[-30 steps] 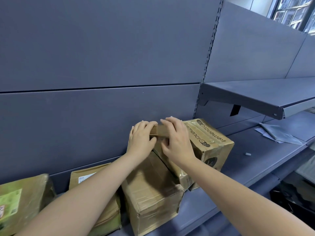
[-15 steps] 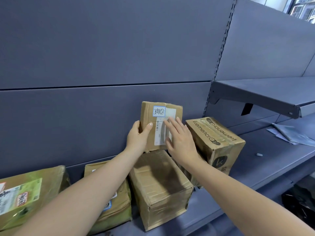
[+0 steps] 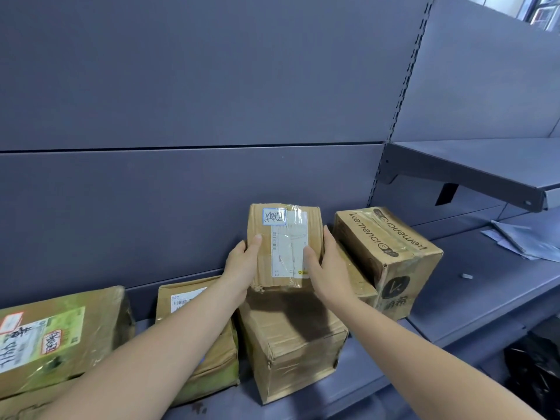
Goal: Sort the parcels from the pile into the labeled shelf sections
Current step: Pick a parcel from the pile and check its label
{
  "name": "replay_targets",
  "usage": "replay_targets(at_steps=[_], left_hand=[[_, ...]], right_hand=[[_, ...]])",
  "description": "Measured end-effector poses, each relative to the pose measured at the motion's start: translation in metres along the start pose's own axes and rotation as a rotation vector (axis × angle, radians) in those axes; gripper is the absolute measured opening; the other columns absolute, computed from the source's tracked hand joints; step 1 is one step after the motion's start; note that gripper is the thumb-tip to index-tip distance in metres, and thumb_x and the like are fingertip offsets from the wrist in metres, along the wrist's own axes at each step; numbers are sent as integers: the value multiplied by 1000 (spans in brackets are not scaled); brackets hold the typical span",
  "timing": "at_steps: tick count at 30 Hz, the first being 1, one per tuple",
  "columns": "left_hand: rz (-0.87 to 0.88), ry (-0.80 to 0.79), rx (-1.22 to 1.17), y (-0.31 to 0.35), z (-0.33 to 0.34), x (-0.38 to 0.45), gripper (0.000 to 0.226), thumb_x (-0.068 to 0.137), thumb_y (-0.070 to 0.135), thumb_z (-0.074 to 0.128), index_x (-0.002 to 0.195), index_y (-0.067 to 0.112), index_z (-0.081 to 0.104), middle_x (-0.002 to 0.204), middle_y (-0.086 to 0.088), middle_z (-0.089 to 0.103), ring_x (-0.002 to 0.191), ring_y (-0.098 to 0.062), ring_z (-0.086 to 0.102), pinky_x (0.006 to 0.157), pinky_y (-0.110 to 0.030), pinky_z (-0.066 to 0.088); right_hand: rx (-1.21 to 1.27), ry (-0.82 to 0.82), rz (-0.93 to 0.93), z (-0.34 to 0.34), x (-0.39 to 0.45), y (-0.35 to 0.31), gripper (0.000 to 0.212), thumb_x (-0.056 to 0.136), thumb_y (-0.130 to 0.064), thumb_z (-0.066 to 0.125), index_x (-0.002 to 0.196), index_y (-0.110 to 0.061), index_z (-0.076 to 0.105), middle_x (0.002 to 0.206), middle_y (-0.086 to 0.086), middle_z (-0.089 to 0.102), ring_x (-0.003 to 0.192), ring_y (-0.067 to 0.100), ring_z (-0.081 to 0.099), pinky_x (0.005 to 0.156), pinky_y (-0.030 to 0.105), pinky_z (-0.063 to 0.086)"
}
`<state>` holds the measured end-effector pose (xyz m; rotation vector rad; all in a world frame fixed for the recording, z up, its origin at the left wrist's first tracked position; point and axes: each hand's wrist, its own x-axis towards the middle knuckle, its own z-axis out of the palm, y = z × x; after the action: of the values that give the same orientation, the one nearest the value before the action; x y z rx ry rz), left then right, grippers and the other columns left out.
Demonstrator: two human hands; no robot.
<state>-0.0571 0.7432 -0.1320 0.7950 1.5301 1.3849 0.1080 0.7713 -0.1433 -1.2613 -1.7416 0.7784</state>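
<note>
Left to right along the lower shelf (image 3: 485,301): a green-tinted parcel (image 3: 60,338) with a handwritten sticker lies at the far left; just beside it a flat carton (image 3: 212,353) leans toward the back panel; next, a long plain box (image 3: 291,334) points outward; on its rear end stands the small labelled parcel (image 3: 283,244), upright, label facing the viewer, backed against the panel; to the right a "kemenci" carton (image 3: 391,253) rests tilted, near some grey mailers (image 3: 521,241). Several parcels thus appear shelved, though no section labels are legible, so correct sorting cannot be confirmed; the pile itself is out of view, so what remains is unknown. The left hand (image 3: 242,268) clasps the small parcel's left edge, thumb on its front face. The right hand (image 3: 325,268) holds the right edge, thumb on the label, fingers behind. Both forearms reach forward from below, converging on the parcel, apparently steadying it in place.
</note>
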Motion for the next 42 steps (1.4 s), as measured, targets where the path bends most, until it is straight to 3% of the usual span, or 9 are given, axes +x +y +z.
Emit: replay_targets(at_steps=[5, 10, 16, 20, 23, 27, 31, 36, 42], left_hand=[[-46, -31, 34, -5, -6, 1, 40, 100, 48, 41, 121, 19, 59, 109, 3, 69, 98, -16, 66, 70, -28, 50], [-113, -77, 79, -12, -9, 5, 42, 98, 49, 45, 116, 15, 63, 106, 1, 71, 99, -19, 67, 88, -34, 52], [-129, -90, 93, -13, -9, 6, 46, 95, 52, 49, 117, 13, 62, 106, 0, 71, 99, -20, 67, 94, -37, 51], [-125, -43, 78, -7, -21, 15, 72, 72, 68, 58, 120, 15, 57, 111, -1, 69, 101, -22, 65, 93, -38, 50], [-108, 11, 231, -2, -33, 21, 100, 61, 79, 53, 133, 10, 52, 133, -8, 58, 117, -29, 57, 98, -41, 45], [50, 0, 451, 4, -34, 17, 69, 88, 56, 57, 145, 19, 40, 147, 0, 43, 133, -20, 43, 104, -34, 36], [132, -142, 554, 13, -28, 18, 54, 82, 55, 66, 127, 28, 59, 129, 6, 58, 116, -14, 55, 95, -30, 43], [-24, -445, 626, 10, -31, 17, 41, 76, 58, 71, 95, 22, 74, 98, -3, 74, 86, -14, 68, 87, -32, 52], [-30, -311, 477, 5, -36, 14, 45, 84, 53, 67, 87, 8, 74, 77, -7, 70, 65, -17, 61, 65, -27, 45]], right_hand=[[9, -2, 16, 0, -5, 1, 60, 100, -36, 45, 153, -28, 19, 144, -8, 49, 129, 14, 49, 106, 37, 41], [-1, -18, 55, 0, -2, 10, 58, 101, -38, 42, 154, -28, 19, 145, -6, 48, 130, 17, 48, 102, 31, 39], [5, -38, 58, -3, -3, 12, 48, 102, -34, 44, 147, -27, 31, 127, -7, 58, 109, 13, 57, 80, 19, 40], [-48, -124, 37, -9, 3, 12, 38, 101, -37, 44, 138, -26, 43, 118, -9, 61, 105, 12, 58, 83, 26, 43], [-93, -221, 6, -16, 10, 14, 31, 102, -38, 43, 130, -27, 51, 117, -14, 61, 107, 7, 56, 80, 20, 41], [-152, -367, 10, -20, 16, 15, 26, 102, -38, 43, 125, -33, 55, 115, -19, 60, 110, 4, 54, 88, 21, 41], [-199, -472, -25, -14, 19, 7, 32, 101, -43, 42, 120, -32, 65, 114, -19, 66, 110, 3, 57, 99, 29, 43], [-186, -424, -52, -4, 20, 0, 43, 89, -59, 55, 77, -21, 73, 66, 0, 64, 64, 12, 54, 67, 41, 46], [-93, -273, -10, 2, 26, 5, 31, 82, -52, 69, 95, -25, 75, 87, -11, 73, 87, 4, 66, 82, 30, 53]])
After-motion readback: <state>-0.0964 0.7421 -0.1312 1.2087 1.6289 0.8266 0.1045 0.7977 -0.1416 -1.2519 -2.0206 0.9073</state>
